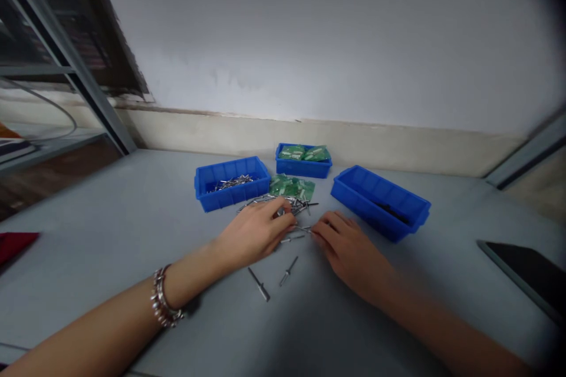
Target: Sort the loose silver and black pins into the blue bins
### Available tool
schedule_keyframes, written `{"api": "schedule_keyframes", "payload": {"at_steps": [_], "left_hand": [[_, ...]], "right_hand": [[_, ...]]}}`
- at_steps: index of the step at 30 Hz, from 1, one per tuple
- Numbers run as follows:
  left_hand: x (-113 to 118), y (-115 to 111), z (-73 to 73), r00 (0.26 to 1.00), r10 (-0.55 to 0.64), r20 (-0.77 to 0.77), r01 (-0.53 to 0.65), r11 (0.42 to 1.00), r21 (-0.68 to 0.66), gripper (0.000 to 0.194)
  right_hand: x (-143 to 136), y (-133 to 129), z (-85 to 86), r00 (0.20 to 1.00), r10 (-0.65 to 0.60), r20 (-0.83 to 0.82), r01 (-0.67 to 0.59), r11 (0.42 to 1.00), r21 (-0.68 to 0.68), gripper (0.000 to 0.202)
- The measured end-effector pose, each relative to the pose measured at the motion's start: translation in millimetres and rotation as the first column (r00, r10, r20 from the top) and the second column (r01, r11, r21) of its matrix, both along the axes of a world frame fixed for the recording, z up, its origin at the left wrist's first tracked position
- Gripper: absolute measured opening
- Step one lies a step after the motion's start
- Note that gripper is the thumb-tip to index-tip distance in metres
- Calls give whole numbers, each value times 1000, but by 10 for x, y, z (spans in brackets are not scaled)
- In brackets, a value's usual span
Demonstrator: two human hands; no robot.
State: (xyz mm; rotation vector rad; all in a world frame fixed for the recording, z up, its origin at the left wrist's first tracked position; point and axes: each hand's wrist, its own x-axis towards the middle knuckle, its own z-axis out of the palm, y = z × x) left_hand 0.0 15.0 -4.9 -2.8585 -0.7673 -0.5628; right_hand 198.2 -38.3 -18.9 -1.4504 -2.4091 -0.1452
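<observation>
My left hand point(259, 230) is closed at the edge of a pile of metal rivets point(298, 205), its thumb and fingertips together. My right hand point(347, 253) is closed just to the right, fingertips at a thin rivet point(305, 228) lying between the hands. Whether either hand grips it is too small to tell. A loose rivet point(292, 239) lies below, and two more, a small rivet point(288, 271) and a larger rivet point(259, 284), rest nearer me. Green packets point(292, 187) lie behind the pile.
A blue bin point(234, 195) with rivets stands at the left, a smaller blue bin point(304, 169) with green packets at the back, and another blue bin point(371, 203) with dark pieces at the right. A dark flat device point(526, 274) lies far right, a red item point(17, 245) far left.
</observation>
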Motion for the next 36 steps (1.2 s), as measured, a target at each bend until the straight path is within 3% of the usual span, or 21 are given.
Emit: {"api": "schedule_keyframes", "payload": {"at_steps": [5, 12, 20, 28, 36], "left_hand": [[12, -4, -1, 997, -10, -80, 6, 999, -43, 26], [10, 0, -1, 998, -11, 55, 10, 1000, 10, 27], [10, -3, 0, 998, -10, -70, 7, 999, -44, 23], [6, 11, -19, 999, -20, 43, 22, 999, -34, 26], [5, 7, -11, 998, -49, -35, 46, 995, -92, 25]], "right_hand": [[-10, -21, 52, 996, 22, -89, -14, 996, 85, 24], [-4, 7, -9, 1000, 1, -5, -1, 1000, 20, 23], [-15, -20, 51, 996, 25, -90, -16, 994, 105, 25], [-4, -3, 1, 1000, 12, -11, -12, 999, 45, 24], [-16, -36, 56, 996, 32, -82, -23, 994, 111, 24]]}}
